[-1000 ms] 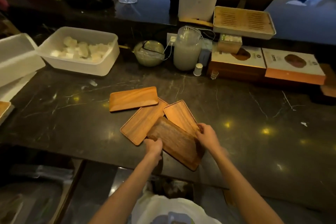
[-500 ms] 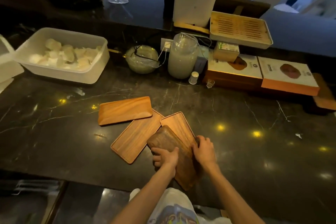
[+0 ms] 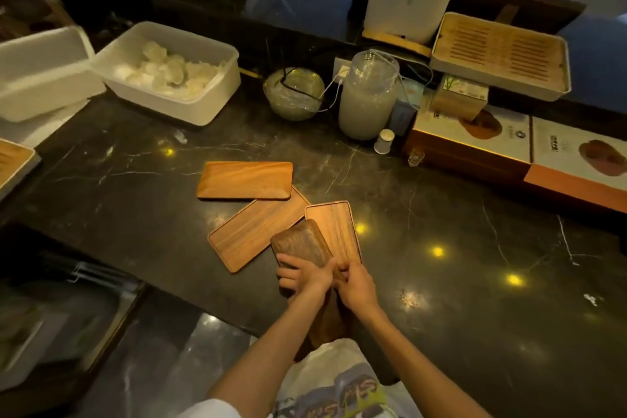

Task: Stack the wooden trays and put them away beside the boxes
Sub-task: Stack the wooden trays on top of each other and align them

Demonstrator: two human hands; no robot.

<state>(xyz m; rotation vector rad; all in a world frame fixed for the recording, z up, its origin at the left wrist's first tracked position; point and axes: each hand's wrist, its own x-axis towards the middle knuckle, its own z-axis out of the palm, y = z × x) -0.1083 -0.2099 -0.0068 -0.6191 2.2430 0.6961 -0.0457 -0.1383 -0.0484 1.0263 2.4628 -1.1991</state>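
Several wooden trays lie on the dark marble counter point(image 3: 441, 299). A dark tray point(image 3: 300, 243) is tilted up toward me, its near end past the counter edge. My left hand point(image 3: 298, 276) grips its left side and my right hand point(image 3: 356, 285) its right side. Under it lies a light tray point(image 3: 336, 224). To the left rests a second light tray point(image 3: 252, 229), and beyond that a third point(image 3: 244, 180) lies crosswise. The boxes point(image 3: 481, 136) stand at the back right.
A white tub of pale lumps point(image 3: 169, 75) and a foam box point(image 3: 40, 75) stand at the back left. A glass bowl point(image 3: 293, 93), a cloudy jar point(image 3: 368, 98) and a small white cup point(image 3: 384, 141) stand mid-back. A slatted tray point(image 3: 500, 56) rests above the boxes.
Both hands have drawn the dark tray toward me and tipped it up, turning it lengthwise. My hands have come closer together. The other trays have stayed put.
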